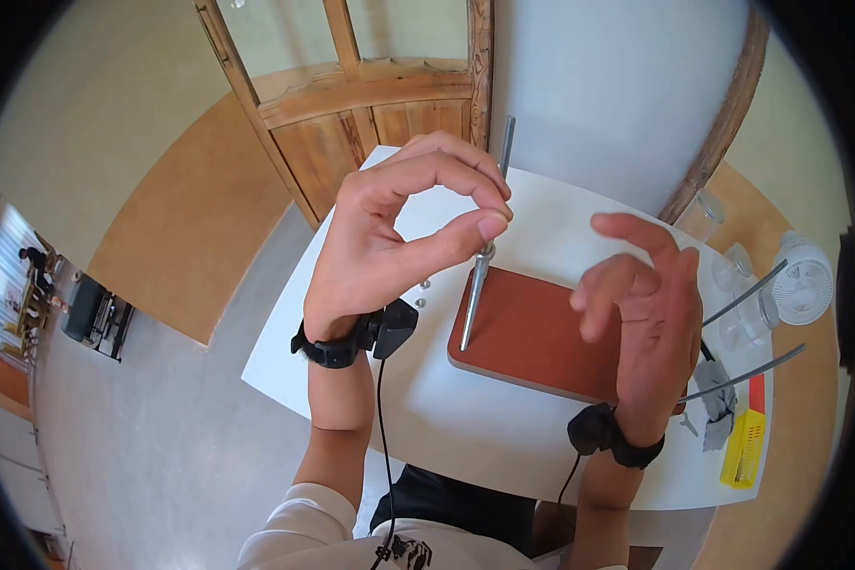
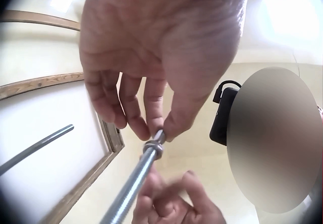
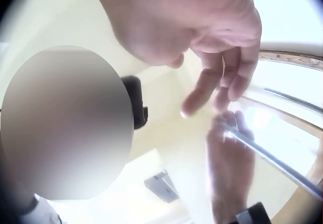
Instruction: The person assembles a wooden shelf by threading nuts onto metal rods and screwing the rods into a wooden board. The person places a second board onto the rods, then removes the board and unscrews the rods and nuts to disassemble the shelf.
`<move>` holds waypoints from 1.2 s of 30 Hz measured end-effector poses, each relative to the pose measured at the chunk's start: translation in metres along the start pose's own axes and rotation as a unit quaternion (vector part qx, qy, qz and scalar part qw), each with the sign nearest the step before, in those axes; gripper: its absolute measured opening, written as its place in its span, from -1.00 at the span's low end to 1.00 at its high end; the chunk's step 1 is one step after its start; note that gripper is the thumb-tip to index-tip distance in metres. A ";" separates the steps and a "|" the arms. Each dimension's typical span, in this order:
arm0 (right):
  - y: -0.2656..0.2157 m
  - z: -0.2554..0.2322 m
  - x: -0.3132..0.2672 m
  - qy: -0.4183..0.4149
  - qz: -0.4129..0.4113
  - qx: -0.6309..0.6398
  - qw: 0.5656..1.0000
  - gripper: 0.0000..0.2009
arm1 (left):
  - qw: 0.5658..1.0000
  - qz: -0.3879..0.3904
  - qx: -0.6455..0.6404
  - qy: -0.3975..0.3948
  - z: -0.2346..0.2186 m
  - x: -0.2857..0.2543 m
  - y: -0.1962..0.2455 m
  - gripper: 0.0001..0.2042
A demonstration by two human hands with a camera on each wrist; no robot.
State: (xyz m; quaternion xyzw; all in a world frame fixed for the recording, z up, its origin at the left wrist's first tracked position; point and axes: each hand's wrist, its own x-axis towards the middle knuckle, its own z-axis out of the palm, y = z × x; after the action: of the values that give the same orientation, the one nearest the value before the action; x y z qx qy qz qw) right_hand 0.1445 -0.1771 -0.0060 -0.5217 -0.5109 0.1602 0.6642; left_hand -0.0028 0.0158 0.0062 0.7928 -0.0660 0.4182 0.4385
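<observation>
My left hand (image 1: 389, 223) pinches a long metal rod (image 1: 475, 299) between thumb and fingertips. A ring-like nut (image 2: 153, 149) sits on the rod right at the fingertips in the left wrist view. The rod's lower part overlaps the left end of a reddish-brown board (image 1: 541, 332); whether it is fixed there, I cannot tell. Over the board's right side is my right hand (image 1: 651, 313), slightly blurred, its fingers loosely bent and holding nothing. In the right wrist view, this hand (image 3: 202, 37) is apart from the rod (image 3: 277, 162).
Two more rods (image 1: 755, 372) rise near the board's right side. Small metal pieces (image 1: 421, 302) lie on the white table (image 1: 404, 380) left of it. Clear jars (image 1: 746, 318), a white fan (image 1: 803, 280), a grey cloth (image 1: 719, 404) and a yellow basket (image 1: 744, 448) are at the right.
</observation>
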 end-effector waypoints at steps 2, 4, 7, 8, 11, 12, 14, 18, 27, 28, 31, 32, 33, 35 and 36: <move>-0.002 0.012 0.000 0.020 -0.004 -0.012 1.000 -0.26 | 1.000 -0.009 -0.020 -0.003 0.000 0.000 -0.001 -0.91; 0.001 0.050 -0.002 0.074 -0.016 0.029 0.997 -0.27 | 1.000 0.001 -0.016 -0.006 0.002 0.000 0.001 -0.91; 0.015 0.026 0.001 0.036 -0.038 0.053 0.997 -0.34 | 0.999 0.019 -0.019 -0.023 -0.002 -0.001 0.001 -0.92; 0.022 0.001 0.004 -0.054 -0.048 0.034 0.997 -0.39 | 0.999 0.018 -0.019 -0.021 -0.003 -0.001 0.000 -0.92; 0.022 -0.013 0.004 -0.069 0.004 0.171 0.983 -0.38 | 1.000 0.004 0.012 0.007 -0.002 -0.001 -0.001 -0.92; 0.017 -0.007 0.003 -0.018 0.005 0.101 0.995 -0.38 | 1.000 -0.004 -0.008 0.009 -0.002 0.000 -0.001 -0.91; 0.007 0.025 0.003 0.025 -0.006 0.054 0.998 -0.38 | 0.999 -0.011 -0.031 0.009 -0.001 0.001 -0.003 -0.91; 0.016 0.012 0.002 -0.058 -0.020 0.083 0.995 -0.37 | 1.000 0.010 0.001 -0.006 -0.004 0.000 0.001 -0.92; 0.006 0.013 0.001 0.047 0.046 0.092 0.994 -0.31 | 1.000 0.026 -0.014 -0.005 0.000 0.000 -0.007 -0.91; 0.011 0.003 0.000 0.008 0.044 0.096 0.994 -0.31 | 0.999 0.054 -0.010 -0.002 0.000 0.000 -0.009 -0.92; 0.019 -0.010 -0.001 -0.077 0.042 0.102 0.991 -0.29 | 0.999 0.042 0.006 0.017 0.003 -0.001 -0.008 -0.92; 0.020 -0.011 0.001 -0.054 0.034 0.082 0.995 -0.29 | 0.999 0.041 0.006 0.018 0.002 -0.002 -0.007 -0.92; 0.020 -0.012 0.001 -0.030 0.025 0.062 0.997 -0.28 | 1.000 0.023 -0.013 0.016 0.002 -0.002 -0.007 -0.92; 0.019 -0.006 0.001 0.000 0.016 0.040 0.999 -0.27 | 0.999 0.006 -0.034 0.009 0.003 0.000 -0.006 -0.92; 0.019 0.009 0.000 -0.017 -0.003 0.050 0.999 -0.27 | 0.999 0.010 -0.029 0.013 0.004 0.000 -0.006 -0.92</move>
State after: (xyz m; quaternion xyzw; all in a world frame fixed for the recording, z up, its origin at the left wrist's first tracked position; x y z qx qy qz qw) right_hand 0.1429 -0.1646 -0.0223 -0.4836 -0.5150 0.1926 0.6811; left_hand 0.0023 0.0166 0.0009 0.7734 -0.0809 0.4306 0.4581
